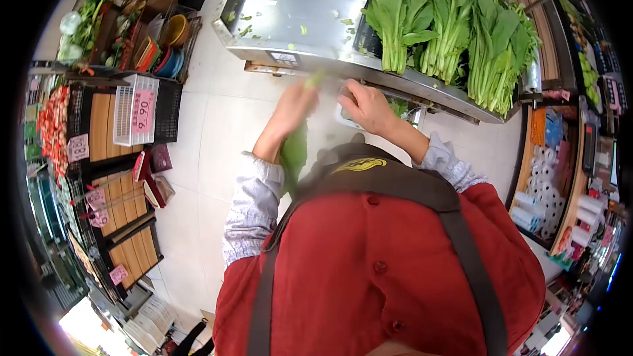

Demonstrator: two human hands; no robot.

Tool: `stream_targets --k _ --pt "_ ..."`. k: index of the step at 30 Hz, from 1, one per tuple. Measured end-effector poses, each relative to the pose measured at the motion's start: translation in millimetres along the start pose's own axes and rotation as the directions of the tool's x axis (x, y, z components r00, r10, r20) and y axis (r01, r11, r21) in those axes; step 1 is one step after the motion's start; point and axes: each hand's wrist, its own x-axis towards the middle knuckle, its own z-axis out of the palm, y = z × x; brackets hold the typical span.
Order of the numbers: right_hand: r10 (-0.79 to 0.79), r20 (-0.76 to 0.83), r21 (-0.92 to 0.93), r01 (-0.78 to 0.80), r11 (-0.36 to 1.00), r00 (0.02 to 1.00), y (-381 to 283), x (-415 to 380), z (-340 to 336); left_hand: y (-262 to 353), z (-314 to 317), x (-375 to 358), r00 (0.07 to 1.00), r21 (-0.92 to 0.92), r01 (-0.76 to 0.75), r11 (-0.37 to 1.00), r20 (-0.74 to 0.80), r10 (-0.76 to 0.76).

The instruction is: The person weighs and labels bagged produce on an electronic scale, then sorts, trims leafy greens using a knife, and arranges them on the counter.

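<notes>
My left hand [295, 107] is closed round the stem end of a leafy green [295, 158], blurred by motion. The pale stem points up past the fingers and the leaf hangs down beside my forearm. Just to the right, my right hand [370, 109] has its fingers curled near the metal tray's front edge; what they hold, if anything, is too small to tell. Bundles of leafy greens [448, 26] lie side by side at the right of the metal tray [300, 10], and leaf scraps are scattered on its left part.
A partly hidden container [344, 117] with green bits is below the tray, behind my right hand. Shelves with baskets and price signs [143, 111] line the left. Rolls [542, 184] fill a shelf at the right. Pale floor tiles [191, 158] show between.
</notes>
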Motion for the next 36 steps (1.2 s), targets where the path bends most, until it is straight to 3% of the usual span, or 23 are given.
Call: stream_targets --k 4,9,13,22,25,30,36 --pt "0.118 -0.025 -0.032 -0.118 0.992 0.993 28.1 10.0 -7.1 6.9 5.7 40.7 0.993 0.082 -0.089 0.993 0.083 0.082" --pt "0.125 -0.106 -0.009 -0.127 0.992 0.987 46.3 22.6 -6.5 5.5 1.5 77.5 0.991 0.107 -0.019 0.994 0.134 0.004" --pt "0.205 -0.115 0.008 -0.205 0.979 0.972 43.8 41.7 -3.4 14.6 -8.8 100.1 0.987 0.166 -0.001 0.986 0.158 -0.025" --pt "0.379 -0.196 0.016 -0.384 0.923 0.904 52.7 116.9 30.8 5.3 -69.7 193.0 0.927 0.103 0.029 0.994 0.37 -0.066" --pt "0.452 -0.182 0.001 -0.46 0.888 0.873 57.8 133.7 46.6 -8.2 -87.7 222.6 0.912 0.196 -0.012 0.981 0.405 -0.07" --pt "0.519 -0.201 0.034 -0.523 0.852 0.831 63.8 145.3 60.7 -15.4 -96.6 242.7 0.882 0.193 0.143 0.971 0.42 -0.214" --pt "0.593 -0.174 0.04 -0.596 0.802 0.786 67.1 152.5 58.9 -27.7 -94.0 261.2 0.905 0.208 0.15 0.967 0.364 -0.219"
